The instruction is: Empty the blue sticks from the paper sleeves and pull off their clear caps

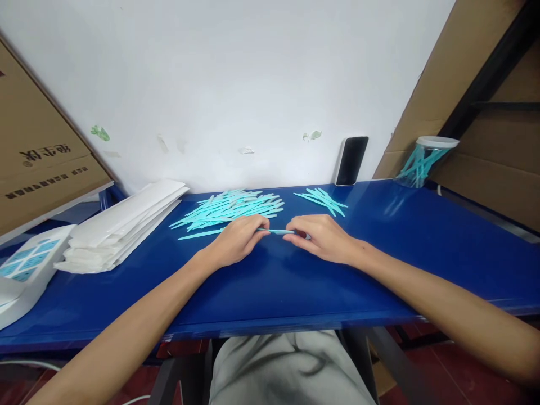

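My left hand (237,239) and my right hand (321,236) rest on the blue table (270,292), both pinching the ends of one thin teal stick (278,231) that lies between them. Just behind my left hand lies a big loose pile of the same teal sticks (230,208). A smaller bunch of teal sticks (323,199) lies behind my right hand. One single teal stick (198,233) lies flat to the left of my left hand.
A stack of white paper sleeves (122,225) lies at the left, beside a white box with teal squares (25,270). A dark phone (351,160) leans on the white wall. A clear jar of teal sticks (424,160) stands at the right. Cardboard boxes flank both sides.
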`<state>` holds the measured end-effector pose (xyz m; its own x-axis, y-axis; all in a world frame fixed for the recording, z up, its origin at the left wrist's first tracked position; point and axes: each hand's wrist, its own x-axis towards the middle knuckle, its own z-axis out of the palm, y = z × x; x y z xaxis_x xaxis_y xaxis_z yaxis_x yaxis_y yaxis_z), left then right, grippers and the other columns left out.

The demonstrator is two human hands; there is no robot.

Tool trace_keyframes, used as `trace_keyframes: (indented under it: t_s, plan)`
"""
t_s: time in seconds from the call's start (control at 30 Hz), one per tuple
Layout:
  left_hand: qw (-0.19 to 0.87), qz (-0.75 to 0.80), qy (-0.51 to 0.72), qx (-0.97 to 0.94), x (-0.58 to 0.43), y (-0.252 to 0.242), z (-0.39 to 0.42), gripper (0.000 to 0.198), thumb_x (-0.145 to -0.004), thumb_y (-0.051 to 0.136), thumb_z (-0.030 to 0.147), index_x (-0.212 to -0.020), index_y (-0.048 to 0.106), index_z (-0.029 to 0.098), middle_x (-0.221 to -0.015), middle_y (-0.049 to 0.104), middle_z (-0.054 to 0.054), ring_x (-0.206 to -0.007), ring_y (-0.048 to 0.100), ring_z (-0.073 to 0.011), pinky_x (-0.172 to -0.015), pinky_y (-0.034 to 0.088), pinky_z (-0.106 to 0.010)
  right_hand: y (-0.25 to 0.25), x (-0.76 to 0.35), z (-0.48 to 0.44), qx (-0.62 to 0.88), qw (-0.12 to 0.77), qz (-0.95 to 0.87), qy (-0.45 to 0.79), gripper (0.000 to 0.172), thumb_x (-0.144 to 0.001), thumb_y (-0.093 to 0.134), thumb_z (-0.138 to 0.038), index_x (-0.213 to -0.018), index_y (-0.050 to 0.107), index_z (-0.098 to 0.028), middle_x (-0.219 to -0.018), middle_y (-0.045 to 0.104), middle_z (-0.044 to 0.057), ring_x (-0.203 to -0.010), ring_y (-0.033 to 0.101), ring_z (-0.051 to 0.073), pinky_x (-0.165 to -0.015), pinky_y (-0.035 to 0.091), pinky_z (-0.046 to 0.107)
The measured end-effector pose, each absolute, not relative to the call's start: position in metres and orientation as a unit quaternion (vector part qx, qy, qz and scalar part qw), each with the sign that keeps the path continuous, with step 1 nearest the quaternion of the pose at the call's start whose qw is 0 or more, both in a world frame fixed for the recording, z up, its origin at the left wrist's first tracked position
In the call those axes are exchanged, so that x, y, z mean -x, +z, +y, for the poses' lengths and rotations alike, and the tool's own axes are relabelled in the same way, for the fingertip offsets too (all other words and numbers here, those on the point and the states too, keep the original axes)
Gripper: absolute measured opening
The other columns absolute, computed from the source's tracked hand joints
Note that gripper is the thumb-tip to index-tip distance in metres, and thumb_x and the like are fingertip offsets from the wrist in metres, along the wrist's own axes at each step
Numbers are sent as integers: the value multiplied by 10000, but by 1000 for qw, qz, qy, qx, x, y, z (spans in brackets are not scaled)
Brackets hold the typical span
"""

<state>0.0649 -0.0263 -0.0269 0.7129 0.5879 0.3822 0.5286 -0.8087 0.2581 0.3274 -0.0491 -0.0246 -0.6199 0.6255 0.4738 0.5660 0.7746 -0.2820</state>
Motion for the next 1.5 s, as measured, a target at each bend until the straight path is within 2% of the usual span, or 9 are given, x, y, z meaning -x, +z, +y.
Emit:
trace_keyframes:
  t_s: [0.13, 0.37, 0.53, 0.63, 0.77, 0.83, 1.1, 1.37, 1.5]
  plan:
    - [73, 294, 228, -925, -68, -26, -28, 231, -1072, 356, 360, -1063, 521, 199, -1003, 662, -53, -824, 604, -162, -726, 424, -272, -24, -331, -44, 320, 283, -900, 90, 336, -1058, 408, -423, -915, 619, -204, -813, 643, 28, -696, 553, 149, -673, 371, 268]
    - [-51, 282, 204, -936, -64, -27, -21, 310, -1077, 318, 338, -1182, 577, 205, -1020, 722, -60, -790, 657, -172, -661, 400, -263, -20, -332, -44, 330, 311, -884, 119, 355, -1055, 426, -403, -799, 559, -197, -731, 594, -5, -641, 512, 127, -642, 344, 259]
    - [-75, 380, 230, -893, -33, -20, -6, 360, -1062, 315, 350, -1077, 641, 197, -923, 731, -56, -773, 657, -191, -684, 391, -279, -12, -356, -38, 410, 383, -823, 87, 405, -1033, 454, -459, -727, 518, -201, -624, 526, -24, -573, 469, 126, -595, 322, 266]
    - [-74, 434, 246, -863, -22, -14, -3, 383, -1054, 314, 368, -985, 647, 191, -757, 675, -32, -681, 611, -182, -655, 360, -283, -13, -367, -29, 468, 330, -819, 46, 385, -1036, 424, -457, -758, 518, -208, -624, 543, -18, -575, 481, 141, -601, 311, 279]
    - [-86, 430, 238, -866, -32, -10, -12, 376, -1038, 313, 351, -946, 642, 193, -671, 637, -17, -603, 571, -169, -619, 327, -282, -21, -364, -23, 506, 197, -840, 26, 307, -1032, 412, -413, -892, 600, -216, -749, 668, 18, -687, 579, 181, -621, 307, 284]
    - [-101, 415, 229, -875, -41, -12, -18, 363, -1027, 320, 332, -925, 640, 195, -663, 643, -17, -583, 565, -163, -595, 306, -283, -24, -358, -24, 520, 161, -839, 22, 298, -1024, 419, -402, -918, 629, -220, -780, 694, 27, -715, 600, 191, -625, 313, 283]
    - [-184, 318, 218, -904, -58, -21, -25, 296, -999, 369, 247, -872, 631, 197, -644, 647, -4, -554, 550, -143, -530, 234, -285, -25, -354, -26, 552, 157, -819, 15, 322, -1004, 445, -430, -953, 683, -220, -786, 719, 30, -719, 621, 196, -619, 328, 287]
    - [-191, 294, 234, -907, -62, -21, -29, 301, -1008, 380, 236, -894, 654, 188, -696, 663, -21, -631, 585, -158, -558, 312, -292, -28, -347, -32, 457, 224, -860, 39, 265, -1000, 471, -358, -1021, 693, -215, -852, 725, 21, -736, 630, 168, -657, 371, 273]
    - [-133, 301, 264, -907, -63, -23, -29, 313, -1008, 380, 217, -1078, 679, 158, -866, 705, -80, -795, 622, -192, -694, 429, -308, -29, -342, -34, 442, 236, -864, 42, 230, -984, 495, -316, -969, 696, -207, -801, 704, 14, -696, 614, 157, -645, 368, 268]
